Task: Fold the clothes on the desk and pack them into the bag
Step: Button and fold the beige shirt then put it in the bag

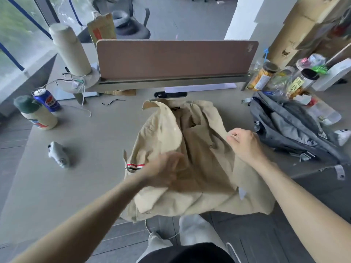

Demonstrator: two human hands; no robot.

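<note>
A beige shirt (197, 168) with a striped sleeve band lies crumpled on the desk (76, 186) in front of me, its hem hanging over the near edge. My left hand (167, 168) is blurred and lies on the shirt's left half, fingers spread over the cloth. My right hand (243, 143) pinches the shirt's right edge between curled fingers and thumb. A grey backpack (292, 130) lies on the desk to the right of the shirt, beside my right hand.
A brown divider panel (174, 59) stands at the desk's back. A blue can (47, 100), a cup (36, 114) and a cardboard tube (70, 50) stand at left. A grey controller (58, 154) lies left of the shirt. Jars and bags (281, 78) crowd the back right.
</note>
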